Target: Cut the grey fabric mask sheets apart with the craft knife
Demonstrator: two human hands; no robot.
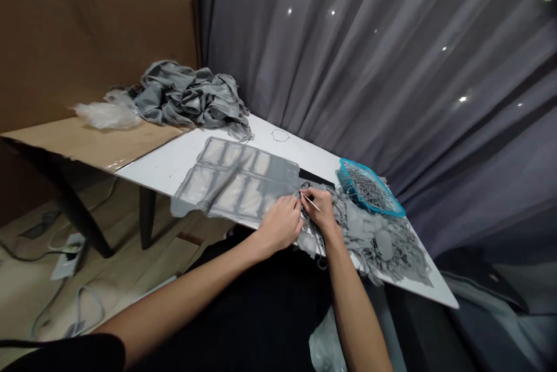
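A grey sheet with pale rectangular panels lies flat on the white table. My left hand rests on its right end, fingers bent and pressed together; whatever is under the fingertips is hidden. Just right of it, my right hand is closed around a thin white stick, whose tip is at the sheet's right edge, close to my left fingertips. Grey straps and scraps are heaped right of my right hand. Behind them stands a blue basket filled with thin grey loops.
A pile of grey fabric and a clear plastic bag sit at the back left. One thin dark loop lies on the white table. Grey curtains hang behind it. A power strip and cables are on the floor.
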